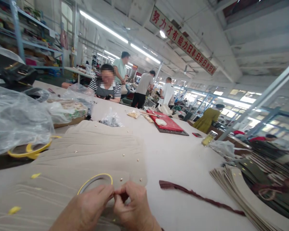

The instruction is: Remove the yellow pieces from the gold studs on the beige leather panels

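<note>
My left hand (90, 203) is closed around a thin roll of tape (100, 175) with a yellow rim, which stands up behind the fingers. Its fingertips meet those of my right hand (133, 203), which is pinched shut. Whatever is between the right fingertips is too small to make out. Both hands are over beige panels (101, 160) spread in overlapping layers on the table. The panels carry small metal studs (121, 179) and a few yellow bits (14, 210).
Yellow tape rolls (30, 153) lie by a clear plastic bag (16, 118) at left. Right are a dark red cloth strip (195, 194) and stacked panels (231, 183). Farther back are a red board (167, 121) and a jar (209, 138). A seated co-worker (107, 85) is across the table.
</note>
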